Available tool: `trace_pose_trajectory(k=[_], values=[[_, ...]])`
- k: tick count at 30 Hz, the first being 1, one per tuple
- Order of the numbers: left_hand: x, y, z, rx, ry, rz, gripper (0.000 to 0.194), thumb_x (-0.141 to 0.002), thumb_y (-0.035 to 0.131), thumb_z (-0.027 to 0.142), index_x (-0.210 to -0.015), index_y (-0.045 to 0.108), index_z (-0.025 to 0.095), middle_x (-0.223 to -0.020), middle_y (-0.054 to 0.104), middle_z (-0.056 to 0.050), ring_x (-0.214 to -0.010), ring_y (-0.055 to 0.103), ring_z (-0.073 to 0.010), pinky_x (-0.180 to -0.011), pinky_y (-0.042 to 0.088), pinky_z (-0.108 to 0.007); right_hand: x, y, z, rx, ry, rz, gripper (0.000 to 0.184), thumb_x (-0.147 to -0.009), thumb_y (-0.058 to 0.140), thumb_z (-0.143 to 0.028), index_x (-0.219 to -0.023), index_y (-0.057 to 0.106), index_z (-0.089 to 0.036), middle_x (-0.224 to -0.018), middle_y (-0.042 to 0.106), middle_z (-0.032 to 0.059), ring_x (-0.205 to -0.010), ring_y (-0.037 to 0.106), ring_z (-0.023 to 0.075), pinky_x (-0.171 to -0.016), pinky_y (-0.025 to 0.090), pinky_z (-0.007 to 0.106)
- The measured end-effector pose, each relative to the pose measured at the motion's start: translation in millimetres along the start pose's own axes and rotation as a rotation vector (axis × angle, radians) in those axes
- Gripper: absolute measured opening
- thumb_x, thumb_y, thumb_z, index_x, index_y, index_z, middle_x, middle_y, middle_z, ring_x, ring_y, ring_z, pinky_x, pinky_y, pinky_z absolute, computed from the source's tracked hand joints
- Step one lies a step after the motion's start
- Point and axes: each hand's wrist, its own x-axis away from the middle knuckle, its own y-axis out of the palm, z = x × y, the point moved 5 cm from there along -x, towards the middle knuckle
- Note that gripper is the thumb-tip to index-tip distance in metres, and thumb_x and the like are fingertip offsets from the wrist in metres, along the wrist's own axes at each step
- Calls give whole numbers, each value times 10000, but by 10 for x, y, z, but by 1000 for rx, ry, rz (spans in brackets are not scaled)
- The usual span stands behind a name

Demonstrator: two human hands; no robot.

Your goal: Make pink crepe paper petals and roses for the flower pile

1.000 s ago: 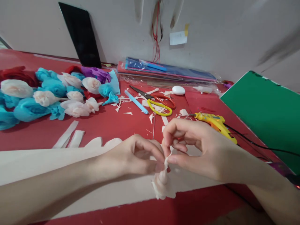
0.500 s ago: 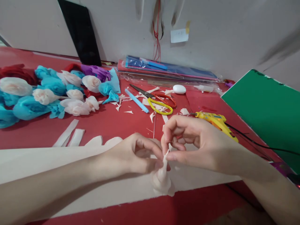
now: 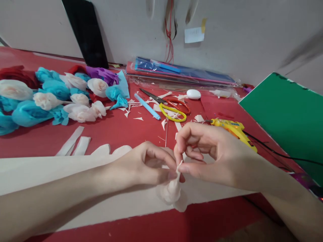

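We see both hands meeting at the grip, the thumb and fingers of the left hand (image 3: 137, 164) pinching the neck of a cream bloom (image 3: 173, 191), while the thumb and forefinger of the right hand (image 3: 222, 161) pinch its thin tip (image 3: 180, 164) just above. The bloom hangs petals downward, directly below the grip; we cannot tell whether it touches the cream paper (image 3: 113, 198) that extends beneath both hands. To the left of the grip, at the far edge of this paper, we note two pale strips (image 3: 82, 145); farther left and beyond lies a heap of blue, pale, red and purple flowers (image 3: 54, 89). Beyond the grip, on the red table (image 3: 126, 134), we find the scissors (image 3: 160, 100), with one red and one yellow handle, among pale scraps (image 3: 138, 118), and just left of them a blue pen (image 3: 147, 106). Right of the grip, past the right hand, lies a yellow glue gun (image 3: 230, 127); farther right we observe a green board (image 3: 282, 117).
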Motion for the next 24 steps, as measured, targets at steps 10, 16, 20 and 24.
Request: trace_pose_trajectory(k=[10,16,20,24], values=[[12,11,14,38,-41,2,208,-749,617,72,-768,763,219,-752,694,58,-715,611,-64,-660,454,-114,21,-9,-19,30,-38,33,183,-732,621,-44,-799,542,-195,-766,546,-78,-597,436,13,-567,426,78],[8,2,14,58,-37,2,195,-761,616,86,-774,764,214,-752,693,53,-715,611,-66,-662,456,-113,20,-8,-13,66,-41,36,192,-732,624,-47,-808,540,-202,-774,543,-79,-586,431,12,-572,434,79],[-5,2,7,36,-18,19,225,-753,609,59,-764,763,223,-741,692,64,-700,604,-50,-641,440,-89,43,-12,-18,113,-42,51,186,-746,620,-61,-811,532,-212,-777,540,-86,-585,429,14,-596,439,92],[-3,-3,11,34,1,31,234,-748,604,49,-753,761,223,-722,690,68,-696,604,-50,-650,442,-92,49,-17,-32,164,-58,72,177,-753,620,-73,-806,532,-216,-769,536,-95,-588,422,16,-607,432,92]])
